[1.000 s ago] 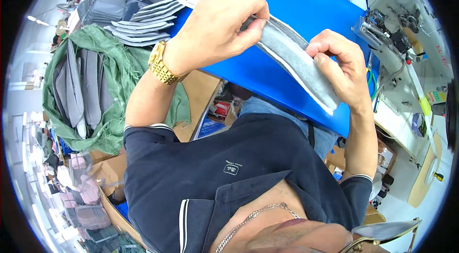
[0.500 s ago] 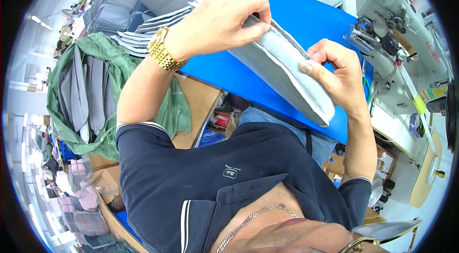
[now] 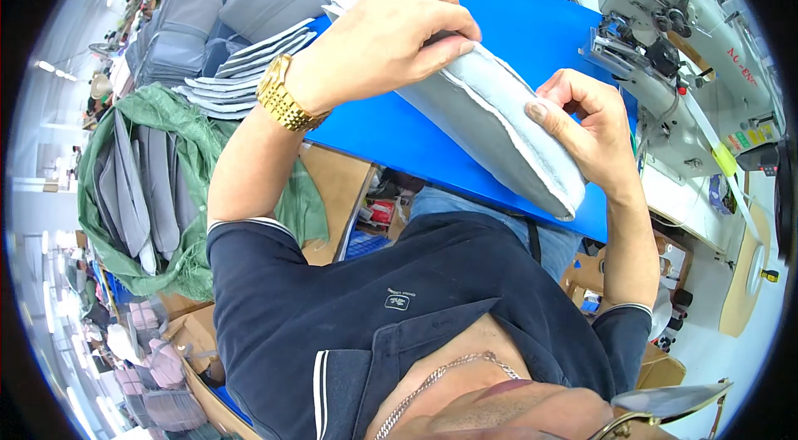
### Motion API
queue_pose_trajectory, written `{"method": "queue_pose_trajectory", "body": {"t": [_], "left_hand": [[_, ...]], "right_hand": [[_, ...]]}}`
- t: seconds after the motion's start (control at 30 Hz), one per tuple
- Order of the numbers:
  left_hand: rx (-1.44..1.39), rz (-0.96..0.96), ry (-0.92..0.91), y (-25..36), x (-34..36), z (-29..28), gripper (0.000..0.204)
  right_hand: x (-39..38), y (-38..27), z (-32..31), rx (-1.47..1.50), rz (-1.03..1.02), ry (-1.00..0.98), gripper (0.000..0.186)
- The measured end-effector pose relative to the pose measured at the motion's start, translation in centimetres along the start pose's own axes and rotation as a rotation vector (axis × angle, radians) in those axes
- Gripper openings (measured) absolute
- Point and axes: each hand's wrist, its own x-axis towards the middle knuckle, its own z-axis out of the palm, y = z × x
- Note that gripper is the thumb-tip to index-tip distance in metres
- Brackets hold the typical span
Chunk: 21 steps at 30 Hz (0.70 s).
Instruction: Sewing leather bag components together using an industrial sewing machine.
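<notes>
Above the blue surface, a long grey padded fabric piece held up between both hands; left hand clenched over its upper end, fingers pinching the edge; right hand gripping its lower side; sewing machine at right; grey fabric stack at left.

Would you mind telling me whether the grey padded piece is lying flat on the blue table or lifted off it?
Lifted: both hands, left hand and right hand, hold the grey padded piece tilted above the blue table.
</notes>
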Motion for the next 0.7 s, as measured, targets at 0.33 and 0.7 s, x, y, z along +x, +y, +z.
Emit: {"method": "queue_pose_trajectory", "body": {"t": [0.33, 0.7], "left_hand": [[-0.012, 0.087, -0.158, -2.7, 5.9, -1.3, 0.011], [-0.819, 0.019, -0.594, -9.1, 17.7, 13.7, 0.013]], "right_hand": [[0.4, 2.1, -0.5, 0.293, 0.069, 0.183, 0.019], [-1.8, 12.2, -4.5, 0.456, 0.38, 0.363, 0.023]]}}
